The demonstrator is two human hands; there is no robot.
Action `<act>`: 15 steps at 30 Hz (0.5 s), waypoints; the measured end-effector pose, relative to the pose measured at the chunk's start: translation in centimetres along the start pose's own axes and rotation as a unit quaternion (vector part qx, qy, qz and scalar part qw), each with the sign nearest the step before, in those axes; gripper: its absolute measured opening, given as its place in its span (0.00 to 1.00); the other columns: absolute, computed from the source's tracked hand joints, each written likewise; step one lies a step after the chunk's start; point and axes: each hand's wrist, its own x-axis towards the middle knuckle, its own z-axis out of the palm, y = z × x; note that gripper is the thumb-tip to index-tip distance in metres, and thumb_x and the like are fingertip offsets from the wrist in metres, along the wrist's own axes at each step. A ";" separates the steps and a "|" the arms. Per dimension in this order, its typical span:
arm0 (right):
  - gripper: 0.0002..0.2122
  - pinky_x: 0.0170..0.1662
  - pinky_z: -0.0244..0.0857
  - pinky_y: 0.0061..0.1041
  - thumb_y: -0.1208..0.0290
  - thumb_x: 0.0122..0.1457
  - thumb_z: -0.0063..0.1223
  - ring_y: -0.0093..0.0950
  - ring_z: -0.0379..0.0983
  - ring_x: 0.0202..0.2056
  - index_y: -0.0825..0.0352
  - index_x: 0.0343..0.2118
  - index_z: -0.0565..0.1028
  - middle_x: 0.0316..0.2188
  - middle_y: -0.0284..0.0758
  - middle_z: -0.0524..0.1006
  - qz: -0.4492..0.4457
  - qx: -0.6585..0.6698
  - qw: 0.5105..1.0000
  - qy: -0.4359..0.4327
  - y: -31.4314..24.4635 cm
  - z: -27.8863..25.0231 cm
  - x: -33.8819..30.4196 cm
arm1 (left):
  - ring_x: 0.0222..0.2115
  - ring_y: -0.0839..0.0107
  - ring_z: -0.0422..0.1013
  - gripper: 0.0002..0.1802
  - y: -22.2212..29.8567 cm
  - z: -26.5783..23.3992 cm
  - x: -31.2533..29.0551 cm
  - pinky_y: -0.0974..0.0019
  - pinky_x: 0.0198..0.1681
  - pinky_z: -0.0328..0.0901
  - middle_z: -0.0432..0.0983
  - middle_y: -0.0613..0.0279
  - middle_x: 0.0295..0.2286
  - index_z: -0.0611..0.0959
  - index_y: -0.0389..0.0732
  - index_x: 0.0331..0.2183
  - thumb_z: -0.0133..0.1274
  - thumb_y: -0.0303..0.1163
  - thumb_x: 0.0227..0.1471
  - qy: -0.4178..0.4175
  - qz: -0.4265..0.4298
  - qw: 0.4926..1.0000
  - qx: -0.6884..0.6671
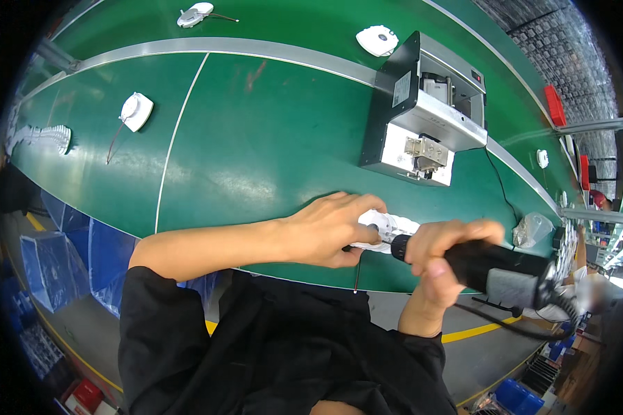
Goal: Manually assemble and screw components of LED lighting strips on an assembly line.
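My left hand grips a small white plastic part near the front edge of the green table, its fingers curled over the part's left side. A thin dark wire hangs from beneath that hand. My right hand is wrapped round a black electric screwdriver, tilted nearly level, its nose pointing left at the white part. The bit reaches the part's surface beside my left fingertips; whether it sits on a screw is hidden. A coiled cable runs from the driver's rear end.
Beyond my hands stands a grey-and-black box-shaped machine. White housings with wires lie at the left and along the far strip. A stack of white parts is far left, a clear plastic bag right. Blue bins stand below.
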 end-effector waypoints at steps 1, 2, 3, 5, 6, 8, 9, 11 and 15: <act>0.24 0.21 0.63 0.27 0.81 0.47 0.55 0.26 0.64 0.15 0.65 0.47 0.59 0.15 0.32 0.66 -0.024 0.042 0.999 0.006 -0.2 -0.1 0.7 | 0.39 0.58 0.69 0.16 0.0 -0.1 0.1 0.59 0.43 0.65 0.66 0.58 0.45 0.83 0.45 0.32 0.61 0.28 0.33 -0.007 -0.011 1.000 -0.012; 0.27 0.19 0.63 0.26 0.78 0.47 0.55 0.24 0.63 0.13 0.64 0.51 0.57 0.14 0.31 0.64 -0.058 0.064 0.996 0.020 -0.5 -0.5 1.2 | 0.39 0.58 0.69 0.16 -0.1 -0.2 0.1 0.59 0.43 0.65 0.66 0.58 0.45 0.83 0.45 0.32 0.61 0.28 0.33 -0.009 -0.012 1.000 -0.008; 0.29 0.18 0.62 0.25 0.78 0.48 0.53 0.23 0.62 0.12 0.65 0.54 0.56 0.14 0.30 0.63 -0.101 0.076 0.992 0.002 -1.0 -1.4 1.7 | 0.42 0.58 0.67 0.18 -0.3 -0.4 0.2 0.58 0.46 0.63 0.66 0.58 0.45 0.82 0.45 0.33 0.60 0.28 0.32 -0.001 0.001 1.000 -0.021; 0.30 0.18 0.61 0.24 0.78 0.48 0.52 0.22 0.61 0.12 0.66 0.55 0.54 0.14 0.30 0.63 -0.142 0.066 0.987 0.032 -2.0 -2.2 2.4 | 0.46 0.57 0.66 0.20 -0.3 -1.9 0.5 0.57 0.48 0.61 0.67 0.58 0.44 0.82 0.45 0.35 0.60 0.27 0.32 0.000 0.014 1.000 -0.020; 0.30 0.18 0.61 0.24 0.78 0.48 0.52 0.22 0.61 0.12 0.66 0.55 0.54 0.14 0.30 0.63 -0.153 0.079 0.984 0.033 -1.9 -2.6 2.7 | 0.48 0.58 0.63 0.23 -0.1 -3.8 0.6 0.56 0.49 0.58 0.67 0.58 0.44 0.80 0.45 0.37 0.60 0.26 0.31 -0.042 -0.011 0.999 -0.021; 0.30 0.18 0.62 0.23 0.79 0.48 0.51 0.22 0.60 0.12 0.67 0.55 0.54 0.14 0.30 0.63 -0.129 0.059 0.989 0.038 -1.8 -3.5 2.9 | 0.52 0.59 0.58 0.31 -1.2 -7.1 0.7 0.53 0.51 0.53 0.68 0.59 0.45 0.75 0.46 0.43 0.58 0.25 0.30 -0.106 -0.042 0.993 0.025; 0.29 0.17 0.61 0.22 0.79 0.48 0.51 0.21 0.59 0.11 0.66 0.55 0.55 0.14 0.30 0.63 -0.126 0.042 0.990 0.038 -1.8 -3.7 2.8 | 0.52 0.59 0.58 0.31 -2.6 -8.2 0.8 0.53 0.51 0.53 0.68 0.59 0.45 0.75 0.46 0.43 0.58 0.25 0.30 -0.109 -0.046 0.992 0.046; 0.29 0.16 0.60 0.22 0.79 0.48 0.52 0.21 0.59 0.10 0.66 0.54 0.55 0.13 0.30 0.63 -0.131 0.018 0.990 0.037 -1.7 -3.9 2.9 | 0.51 0.55 0.60 0.33 -5.9 -10.5 1.0 0.55 0.54 0.55 0.68 0.56 0.46 0.73 0.44 0.46 0.58 0.24 0.31 0.048 -0.078 0.986 0.138; 0.29 0.16 0.60 0.21 0.80 0.47 0.54 0.23 0.59 0.10 0.66 0.53 0.56 0.13 0.31 0.64 -0.144 0.001 0.988 0.048 -1.5 -4.1 2.6 | 0.51 0.52 0.60 0.34 -12.4 -16.7 2.1 0.56 0.54 0.56 0.66 0.50 0.47 0.69 0.40 0.49 0.57 0.26 0.34 0.246 -0.091 0.933 0.246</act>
